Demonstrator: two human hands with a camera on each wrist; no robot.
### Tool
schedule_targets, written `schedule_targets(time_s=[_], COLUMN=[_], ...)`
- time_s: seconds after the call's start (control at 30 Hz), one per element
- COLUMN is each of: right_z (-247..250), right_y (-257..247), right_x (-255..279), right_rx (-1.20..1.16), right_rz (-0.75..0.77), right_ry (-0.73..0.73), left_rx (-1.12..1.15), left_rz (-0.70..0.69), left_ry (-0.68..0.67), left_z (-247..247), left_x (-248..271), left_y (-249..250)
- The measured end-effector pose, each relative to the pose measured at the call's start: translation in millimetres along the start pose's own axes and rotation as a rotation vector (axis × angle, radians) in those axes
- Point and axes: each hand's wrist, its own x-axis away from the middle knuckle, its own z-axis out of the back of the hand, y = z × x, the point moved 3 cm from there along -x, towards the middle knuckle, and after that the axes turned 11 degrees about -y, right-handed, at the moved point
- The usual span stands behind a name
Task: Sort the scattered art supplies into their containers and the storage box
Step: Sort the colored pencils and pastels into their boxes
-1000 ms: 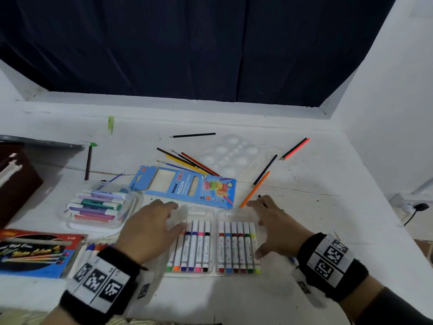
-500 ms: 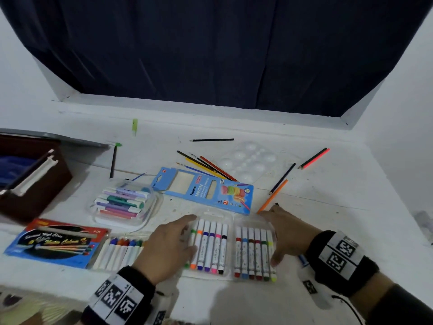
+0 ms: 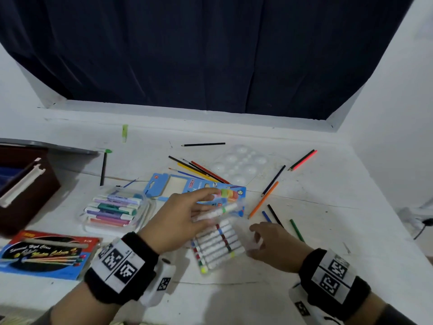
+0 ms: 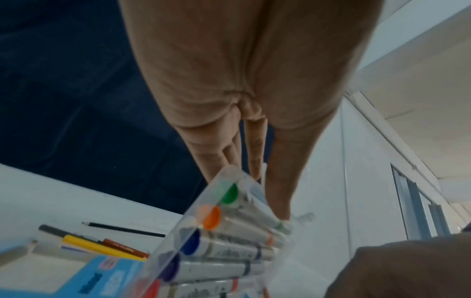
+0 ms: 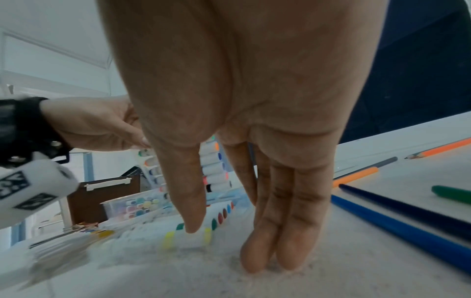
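White and scuffed, the table (image 3: 328,231) is seen in front of a dark curtain (image 3: 210,55), with supplies spread over it. Near the middle, a clear marker case (image 3: 218,245) lies half folded: one half with its markers rests flat on the table, and the other half is raised and tilted over it. The raised half is pinched at its edge by the left hand (image 3: 178,219), with the thumb on one side and the fingers on the other, as is shown in the left wrist view. The right hand (image 3: 274,245) is kept relaxed, nothing is grasped by it; the flat half is touched by its thumb and the table just beside the case is pressed by its fingertips (image 5: 275,252). The step in hand is judged to be the closing of the case. To do it well, the flat half should be held steady by the right hand, and the raised half should be lowered slowly, so that no marker slips out of its row. The edges should be lined up before they are pressed together. Beside the case lie loose pencils (image 3: 269,195), a blue pencil box (image 3: 178,186) and a tub of highlighters (image 3: 114,207); the brown storage box (image 3: 28,181) stands at the far left, so much sorting remains.
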Motion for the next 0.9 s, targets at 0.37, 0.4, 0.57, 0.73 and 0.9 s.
schedule_targets(time_s=[0.37, 0.4, 0.57, 0.73, 0.9], right_z=[10.5, 13.3, 13.4, 1.0, -6.4], right_y=[-3.7, -6.7, -28.5, -49.5, -49.5], right_x=[17.5, 17.6, 10.1, -9.6, -20.5], right_rx=[0.078, 0.089, 0.16, 0.34, 0.515], right_rz=[0.059, 0.078, 0.211, 0.243, 0.245], right_ry=[0.052, 0.09, 0.146, 0.003, -0.06], left_rx=[-0.415, -0.499, -0.652, -0.87, -0.932], left_rz=[0.038, 0.02, 0.11, 0.126, 0.112], left_ry=[-0.374, -0.352, -0.433, -0.512, -0.538], left_z=[-8.0, -8.7, -17.9, -31.5, -31.4], left_x=[8.9, 9.3, 8.4, 5.7, 2.8], left_y=[-36.5, -39.2, -53.3, -67.7, -69.2])
